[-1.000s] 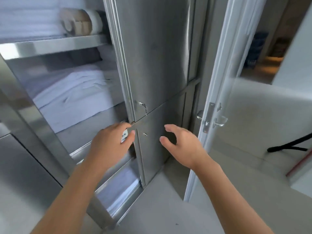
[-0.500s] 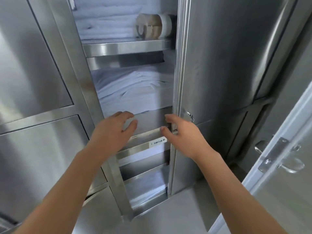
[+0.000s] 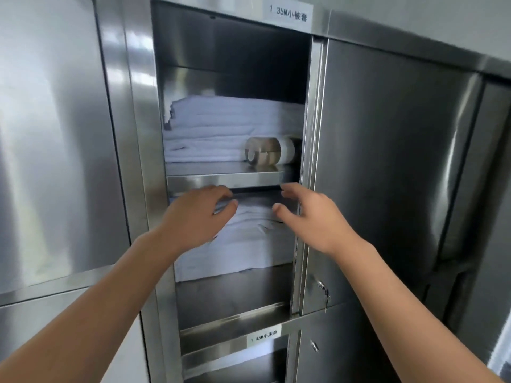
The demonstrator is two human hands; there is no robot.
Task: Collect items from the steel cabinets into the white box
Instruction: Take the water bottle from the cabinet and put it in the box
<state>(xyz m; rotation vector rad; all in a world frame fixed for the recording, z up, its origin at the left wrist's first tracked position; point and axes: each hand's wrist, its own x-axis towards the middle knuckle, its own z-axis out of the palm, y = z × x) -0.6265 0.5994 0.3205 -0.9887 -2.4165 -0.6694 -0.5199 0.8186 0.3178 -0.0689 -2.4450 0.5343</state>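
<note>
An open steel cabinet point(image 3: 130, 134) faces me. On its upper shelf point(image 3: 224, 179) lies a stack of folded white linen point(image 3: 221, 128), with rolls of tape point(image 3: 269, 153) in front at the right. A second pile of white linen point(image 3: 249, 244) fills the lower shelf. My left hand point(image 3: 193, 217) reaches in over that lower pile, fingers relaxed and spread, holding nothing. My right hand point(image 3: 307, 214) hovers beside it at the opening's right edge, fingers loosely bent and empty. The white box is out of view.
The open steel door point(image 3: 387, 161) stands to the right of the opening, with a small latch point(image 3: 323, 291) low on it. Closed steel doors point(image 3: 55, 134) are on the left. White labels point(image 3: 290, 12) mark the compartments above and below. A lower compartment also holds white cloth point(image 3: 262, 352).
My view swung up and left from the room door to the cabinet opening. Both hands rose from the bottom shelf edge to the middle compartment, just under the upper shelf.
</note>
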